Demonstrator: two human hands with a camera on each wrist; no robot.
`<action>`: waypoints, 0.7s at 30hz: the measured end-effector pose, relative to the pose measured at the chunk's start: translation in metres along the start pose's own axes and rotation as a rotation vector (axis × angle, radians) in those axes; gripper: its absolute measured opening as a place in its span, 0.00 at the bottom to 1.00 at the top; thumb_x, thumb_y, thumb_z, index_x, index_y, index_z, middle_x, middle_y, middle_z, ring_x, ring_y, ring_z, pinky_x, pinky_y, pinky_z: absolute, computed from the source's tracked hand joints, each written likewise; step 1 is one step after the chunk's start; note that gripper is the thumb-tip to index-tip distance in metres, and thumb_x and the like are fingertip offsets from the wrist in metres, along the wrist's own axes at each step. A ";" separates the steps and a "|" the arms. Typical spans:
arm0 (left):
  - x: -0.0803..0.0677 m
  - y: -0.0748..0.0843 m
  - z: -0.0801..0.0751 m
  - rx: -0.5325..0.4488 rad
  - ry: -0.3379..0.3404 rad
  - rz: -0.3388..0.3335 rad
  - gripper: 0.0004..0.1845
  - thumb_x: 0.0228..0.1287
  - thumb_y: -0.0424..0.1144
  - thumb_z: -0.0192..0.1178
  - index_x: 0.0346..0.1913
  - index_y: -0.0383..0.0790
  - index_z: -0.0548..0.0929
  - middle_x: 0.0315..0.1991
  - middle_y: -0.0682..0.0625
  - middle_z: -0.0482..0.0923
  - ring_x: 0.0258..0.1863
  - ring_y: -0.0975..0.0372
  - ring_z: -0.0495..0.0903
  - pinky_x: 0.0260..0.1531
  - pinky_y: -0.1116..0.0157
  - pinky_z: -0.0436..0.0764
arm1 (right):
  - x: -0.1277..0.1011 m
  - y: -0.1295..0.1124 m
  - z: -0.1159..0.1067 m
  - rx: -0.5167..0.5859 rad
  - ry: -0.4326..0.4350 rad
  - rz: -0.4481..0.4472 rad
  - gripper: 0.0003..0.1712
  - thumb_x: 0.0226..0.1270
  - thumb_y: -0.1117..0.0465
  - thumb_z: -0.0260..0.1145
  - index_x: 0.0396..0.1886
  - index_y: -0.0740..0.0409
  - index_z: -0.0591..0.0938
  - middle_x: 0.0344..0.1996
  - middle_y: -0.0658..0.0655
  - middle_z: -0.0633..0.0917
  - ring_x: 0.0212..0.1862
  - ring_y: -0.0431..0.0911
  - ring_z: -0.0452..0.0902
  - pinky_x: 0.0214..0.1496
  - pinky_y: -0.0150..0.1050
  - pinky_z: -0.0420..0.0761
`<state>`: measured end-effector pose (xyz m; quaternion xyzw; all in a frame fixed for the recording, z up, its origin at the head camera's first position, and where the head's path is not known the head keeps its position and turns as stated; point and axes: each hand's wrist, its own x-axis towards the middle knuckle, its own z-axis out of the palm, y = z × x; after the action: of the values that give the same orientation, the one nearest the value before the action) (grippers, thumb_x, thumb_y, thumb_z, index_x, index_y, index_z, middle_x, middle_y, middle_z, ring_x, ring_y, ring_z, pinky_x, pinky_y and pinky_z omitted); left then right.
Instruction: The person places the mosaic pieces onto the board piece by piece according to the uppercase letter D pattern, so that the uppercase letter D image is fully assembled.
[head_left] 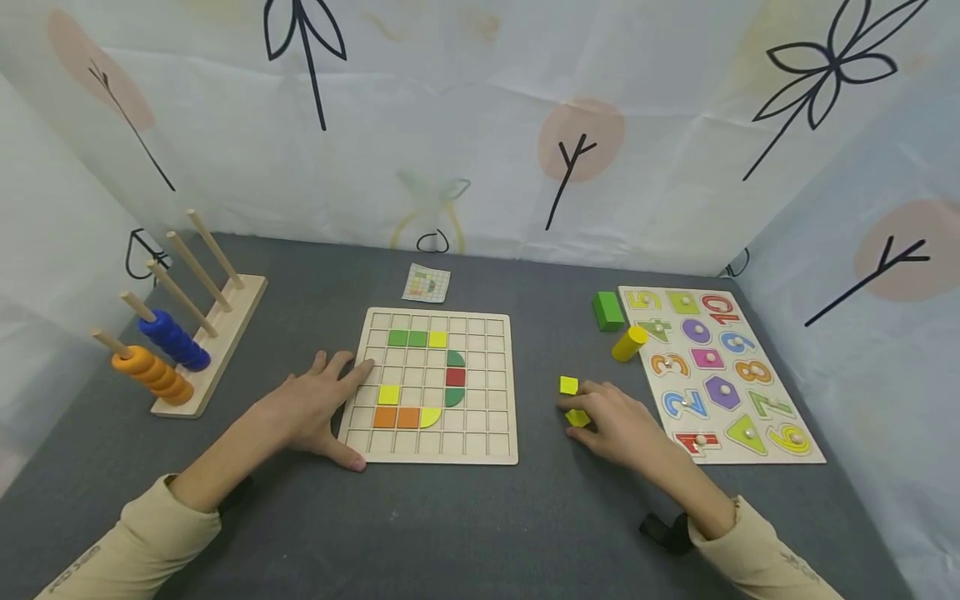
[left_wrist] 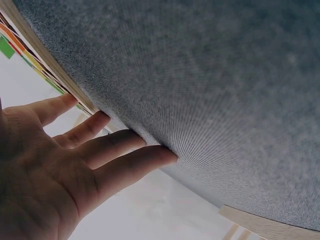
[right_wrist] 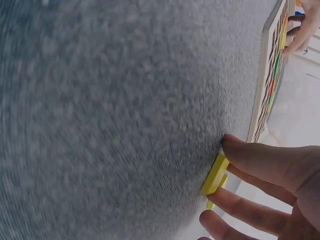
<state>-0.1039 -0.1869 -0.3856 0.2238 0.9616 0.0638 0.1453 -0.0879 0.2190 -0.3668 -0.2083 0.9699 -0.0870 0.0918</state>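
**Right hand on yellow tile, left steadying grid board**

Grey felt table (head_left: pixel 465 533), printed sheet walls all round. Far left: peg rack (head_left: pixel 197 333) with orange and blue rings. Left hand (head_left: pixel 315 408) lies flat, fingers straight, on the near-left edge of the grid board (head_left: pixel 435 446); grips nothing, just presses. Board holds green, yellow, red and orange tiles; a small pattern card (head_left: pixel 426 282) lies just beyond it. Right of the board, right hand (head_left: pixel 618 421) pinches a yellow tile (head_left: pixel 577 417) with thumb and fingertips, tile touching the felt. A second yellow tile (head_left: pixel 568 385) sits just beyond it. Further right: green block (head_left: pixel 607 310), yellow cylinder (head_left: pixel 628 342), number puzzle (head_left: pixel 716 375).

Risks, judged: the pinch is on thin edges, so the tile could slip or flip. The neighbouring tile is close enough for a knuckle to nudge it.
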 end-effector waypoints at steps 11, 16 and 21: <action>-0.001 -0.001 0.001 -0.015 0.010 0.005 0.75 0.28 0.78 0.76 0.78 0.36 0.61 0.73 0.26 0.60 0.70 0.20 0.59 0.50 0.24 0.73 | -0.002 0.008 -0.006 0.020 -0.069 -0.030 0.25 0.58 0.67 0.77 0.57 0.58 0.87 0.47 0.56 0.86 0.45 0.47 0.80 0.46 0.47 0.83; -0.001 -0.001 0.000 -0.013 0.010 0.000 0.75 0.28 0.78 0.76 0.78 0.36 0.60 0.74 0.26 0.60 0.70 0.20 0.59 0.50 0.24 0.73 | 0.000 0.005 -0.004 0.030 -0.060 -0.053 0.22 0.60 0.68 0.76 0.55 0.57 0.88 0.47 0.57 0.86 0.49 0.50 0.81 0.50 0.51 0.84; 0.000 0.000 0.000 -0.013 0.002 -0.002 0.75 0.29 0.78 0.75 0.78 0.36 0.60 0.74 0.26 0.59 0.70 0.20 0.59 0.50 0.24 0.73 | 0.002 0.002 0.001 0.036 -0.044 -0.036 0.22 0.60 0.62 0.77 0.55 0.56 0.88 0.46 0.56 0.86 0.45 0.47 0.80 0.44 0.45 0.83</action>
<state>-0.1035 -0.1874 -0.3860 0.2220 0.9615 0.0701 0.1457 -0.0903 0.2205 -0.3682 -0.2257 0.9620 -0.1015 0.1154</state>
